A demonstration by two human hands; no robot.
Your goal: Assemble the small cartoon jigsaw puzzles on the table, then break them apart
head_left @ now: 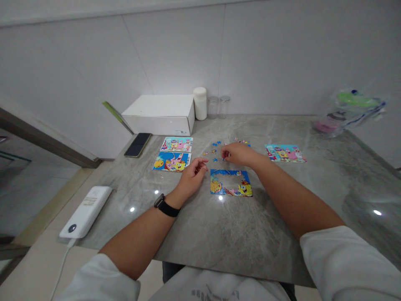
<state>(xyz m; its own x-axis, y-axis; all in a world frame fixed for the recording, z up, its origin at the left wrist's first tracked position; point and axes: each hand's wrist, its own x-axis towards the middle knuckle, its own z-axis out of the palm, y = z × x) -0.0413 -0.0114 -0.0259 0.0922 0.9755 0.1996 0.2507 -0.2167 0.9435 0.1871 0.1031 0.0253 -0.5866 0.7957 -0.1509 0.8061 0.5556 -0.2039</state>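
A partly assembled cartoon jigsaw puzzle lies on the grey table, its border joined around a gap in the middle. Beyond it, loose puzzle pieces are scattered. My right hand is among these pieces with its fingertips pinched at the tabletop on a small blue puzzle piece, mostly hidden by the fingers. To the left of the puzzle rests my left hand, fingers loosely bent and apart, with nothing seen in them. Just beyond that hand is a blue picture card, with a lighter picture card above it.
Another finished-looking cartoon picture lies right of my right forearm. At the back stand a white box, a white bottle and two glass jars. A phone, a white power bank and a bagged cup sit around the edges.
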